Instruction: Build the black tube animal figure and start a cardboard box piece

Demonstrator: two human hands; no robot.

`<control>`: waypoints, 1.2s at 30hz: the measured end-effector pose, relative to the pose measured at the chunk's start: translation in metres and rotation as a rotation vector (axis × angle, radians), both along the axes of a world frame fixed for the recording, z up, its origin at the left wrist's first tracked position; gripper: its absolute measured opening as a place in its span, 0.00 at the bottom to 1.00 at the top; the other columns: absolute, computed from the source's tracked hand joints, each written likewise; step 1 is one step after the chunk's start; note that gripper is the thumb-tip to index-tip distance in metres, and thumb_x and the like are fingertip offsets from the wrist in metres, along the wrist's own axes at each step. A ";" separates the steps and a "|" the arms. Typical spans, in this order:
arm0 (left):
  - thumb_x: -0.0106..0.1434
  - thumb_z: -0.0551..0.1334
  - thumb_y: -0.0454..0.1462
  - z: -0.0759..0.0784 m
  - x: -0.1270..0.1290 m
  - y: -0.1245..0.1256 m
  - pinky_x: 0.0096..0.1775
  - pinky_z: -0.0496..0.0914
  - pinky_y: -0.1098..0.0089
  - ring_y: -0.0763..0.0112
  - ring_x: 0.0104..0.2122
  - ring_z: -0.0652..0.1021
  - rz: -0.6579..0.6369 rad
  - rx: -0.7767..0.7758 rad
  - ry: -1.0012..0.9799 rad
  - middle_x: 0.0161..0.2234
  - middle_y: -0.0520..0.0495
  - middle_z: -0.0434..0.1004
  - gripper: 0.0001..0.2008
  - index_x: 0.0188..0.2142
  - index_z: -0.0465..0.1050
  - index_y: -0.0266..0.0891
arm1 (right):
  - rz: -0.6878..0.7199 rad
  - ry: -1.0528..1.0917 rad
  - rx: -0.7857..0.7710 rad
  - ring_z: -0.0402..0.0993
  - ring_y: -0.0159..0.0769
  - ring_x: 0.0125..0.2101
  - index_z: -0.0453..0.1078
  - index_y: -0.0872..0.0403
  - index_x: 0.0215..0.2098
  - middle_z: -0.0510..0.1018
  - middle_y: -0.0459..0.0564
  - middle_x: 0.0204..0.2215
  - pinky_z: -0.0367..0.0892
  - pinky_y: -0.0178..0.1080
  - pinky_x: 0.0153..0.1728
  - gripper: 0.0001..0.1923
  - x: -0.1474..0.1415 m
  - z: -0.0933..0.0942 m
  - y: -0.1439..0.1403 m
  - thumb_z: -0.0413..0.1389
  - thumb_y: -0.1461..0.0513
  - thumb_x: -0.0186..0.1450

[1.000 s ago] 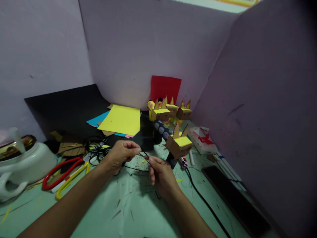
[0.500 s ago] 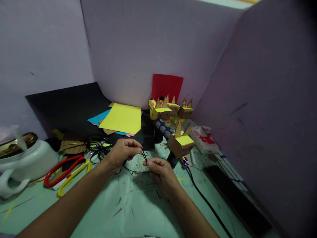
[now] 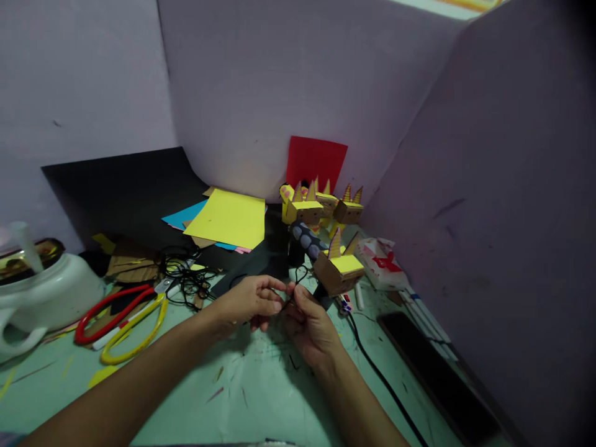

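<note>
So the thing being worked on is a thin black string point(image 3: 298, 273), really skinny, and it curls up into a small loop just above where the two hands meet, over the green table point(image 3: 261, 397). Left hand point(image 3: 249, 302) comes in from the lower left with the forearm stretched across the table, thumb and forefinger pinched shut on the string. Right hand point(image 3: 311, 324) comes up from the bottom, fingers curled in, also pinching the same string, fingertips practically touching the left ones.

Counting the rest: one tangle of black cord point(image 3: 186, 279) to the left, two pairs of scissors, one red-handled point(image 3: 105, 310) and one yellow-handled point(image 3: 135, 329). One yellow paper sheet point(image 3: 228, 218) on top of a small stack, one red sheet point(image 3: 315, 161) leaning on the back wall. I count four little cardboard boxes with pointy ears, the nearest one point(image 3: 339, 270) just beyond the hands. One white pot point(image 3: 41, 298) at far left.
</note>
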State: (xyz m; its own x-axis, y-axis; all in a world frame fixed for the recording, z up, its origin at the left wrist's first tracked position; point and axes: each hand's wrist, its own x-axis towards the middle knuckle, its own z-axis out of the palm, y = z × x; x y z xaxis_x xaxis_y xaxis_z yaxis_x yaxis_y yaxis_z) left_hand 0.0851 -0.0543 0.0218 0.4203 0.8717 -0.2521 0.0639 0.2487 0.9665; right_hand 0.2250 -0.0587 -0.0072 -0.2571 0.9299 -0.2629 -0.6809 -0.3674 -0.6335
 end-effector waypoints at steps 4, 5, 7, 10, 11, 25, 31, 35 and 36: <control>0.44 0.63 0.42 -0.004 -0.001 0.001 0.14 0.54 0.78 0.80 0.11 0.63 -0.113 0.026 0.086 0.15 0.58 0.62 0.17 0.32 0.67 0.33 | 0.005 0.022 -0.089 0.46 0.18 0.12 0.70 0.56 0.25 0.64 0.36 0.14 0.43 0.24 0.10 0.13 0.000 0.001 0.001 0.67 0.64 0.43; 0.45 0.63 0.43 -0.005 -0.001 0.001 0.14 0.52 0.78 0.81 0.11 0.61 -0.123 0.045 0.108 0.14 0.58 0.61 0.15 0.28 0.67 0.33 | 0.006 0.032 -0.106 0.46 0.18 0.11 0.70 0.56 0.24 0.63 0.36 0.13 0.43 0.24 0.10 0.13 0.000 0.001 0.001 0.67 0.65 0.42; 0.47 0.62 0.43 -0.005 -0.003 0.001 0.14 0.48 0.77 0.82 0.11 0.58 -0.127 0.090 0.143 0.11 0.59 0.56 0.13 0.22 0.67 0.33 | 0.009 0.052 -0.115 0.46 0.17 0.11 0.71 0.57 0.24 0.62 0.35 0.12 0.43 0.24 0.09 0.14 0.000 0.001 0.001 0.68 0.65 0.40; 0.48 0.62 0.44 -0.001 -0.007 0.002 0.14 0.47 0.77 0.82 0.12 0.57 -0.113 0.110 0.141 0.11 0.58 0.57 0.14 0.20 0.66 0.34 | 0.032 0.067 -0.104 0.46 0.15 0.11 0.71 0.59 0.24 0.63 0.35 0.12 0.42 0.22 0.09 0.16 0.002 0.002 0.002 0.69 0.64 0.38; 0.49 0.62 0.44 0.001 -0.008 0.002 0.14 0.48 0.77 0.82 0.12 0.57 -0.102 0.100 0.141 0.12 0.57 0.60 0.13 0.20 0.66 0.34 | 0.039 0.066 -0.107 0.46 0.14 0.11 0.71 0.59 0.24 0.65 0.35 0.13 0.42 0.22 0.09 0.17 0.002 0.002 0.002 0.69 0.64 0.37; 0.45 0.61 0.37 0.012 -0.015 0.004 0.19 0.52 0.77 0.81 0.15 0.59 -0.011 0.157 0.275 0.12 0.58 0.61 0.07 0.19 0.69 0.34 | -0.093 -0.225 -0.024 0.49 0.18 0.10 0.68 0.57 0.20 0.65 0.36 0.11 0.43 0.26 0.10 0.17 -0.001 -0.006 0.000 0.69 0.61 0.37; 0.42 0.62 0.35 0.021 -0.023 0.008 0.22 0.55 0.76 0.80 0.18 0.61 0.081 0.239 0.317 0.14 0.57 0.64 0.05 0.19 0.71 0.33 | -0.081 -0.670 0.120 0.54 0.23 0.14 0.74 0.59 0.22 0.67 0.41 0.12 0.49 0.31 0.16 0.14 0.000 -0.011 -0.001 0.67 0.59 0.40; 0.41 0.62 0.35 0.024 -0.026 0.010 0.22 0.55 0.76 0.80 0.18 0.60 0.119 0.257 0.352 0.14 0.57 0.64 0.05 0.18 0.70 0.33 | 0.038 -0.768 0.199 0.54 0.24 0.16 0.75 0.58 0.22 0.68 0.42 0.13 0.49 0.32 0.18 0.12 0.002 -0.014 -0.001 0.65 0.58 0.42; 0.41 0.62 0.35 0.024 -0.026 0.010 0.22 0.55 0.76 0.80 0.18 0.60 0.130 0.256 0.356 0.14 0.57 0.64 0.05 0.18 0.70 0.33 | 0.059 -0.776 0.215 0.55 0.24 0.16 0.75 0.57 0.22 0.67 0.42 0.13 0.49 0.32 0.18 0.12 0.002 -0.015 -0.001 0.65 0.57 0.42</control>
State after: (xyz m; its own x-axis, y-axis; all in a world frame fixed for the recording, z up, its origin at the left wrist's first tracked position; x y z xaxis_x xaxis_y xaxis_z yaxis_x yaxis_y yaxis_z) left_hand 0.0588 -0.0442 0.0459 0.2293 0.9646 -0.1303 0.3875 0.0324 0.9213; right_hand 0.2272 -0.0596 -0.0217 -0.1250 0.9711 -0.2034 -0.0015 -0.2052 -0.9787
